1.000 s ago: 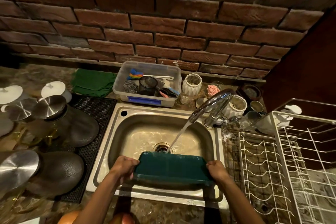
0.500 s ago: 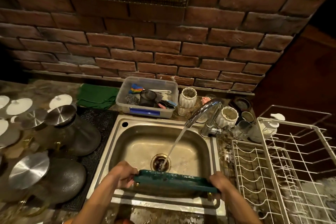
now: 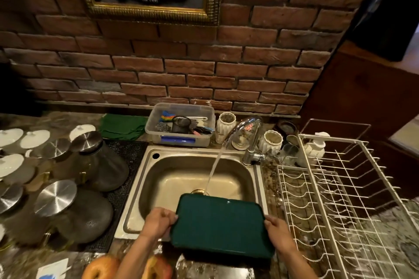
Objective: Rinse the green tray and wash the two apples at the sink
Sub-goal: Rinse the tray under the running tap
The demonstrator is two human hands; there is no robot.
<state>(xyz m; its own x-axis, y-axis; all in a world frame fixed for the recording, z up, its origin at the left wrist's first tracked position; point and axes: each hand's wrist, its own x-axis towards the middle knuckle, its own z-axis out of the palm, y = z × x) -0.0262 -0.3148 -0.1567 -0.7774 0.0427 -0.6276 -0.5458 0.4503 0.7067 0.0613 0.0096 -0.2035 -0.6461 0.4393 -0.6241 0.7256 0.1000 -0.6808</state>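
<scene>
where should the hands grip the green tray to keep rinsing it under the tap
Grip the green tray by its two short ends, one from each side, as the left hand and right hand do now. It is wide and flat, held over the sink, so end grips leave its broad face bare and let it tilt toward the water stream, which now falls just beyond its far edge.

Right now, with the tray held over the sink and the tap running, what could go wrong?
The green tray, gripped by the left hand and right hand, sits tilted at the front of the sink, so water may spill onto the counter. The stream from the tap seems to fall past its far edge. The two apples lie unwashed beside the wet area.
</scene>
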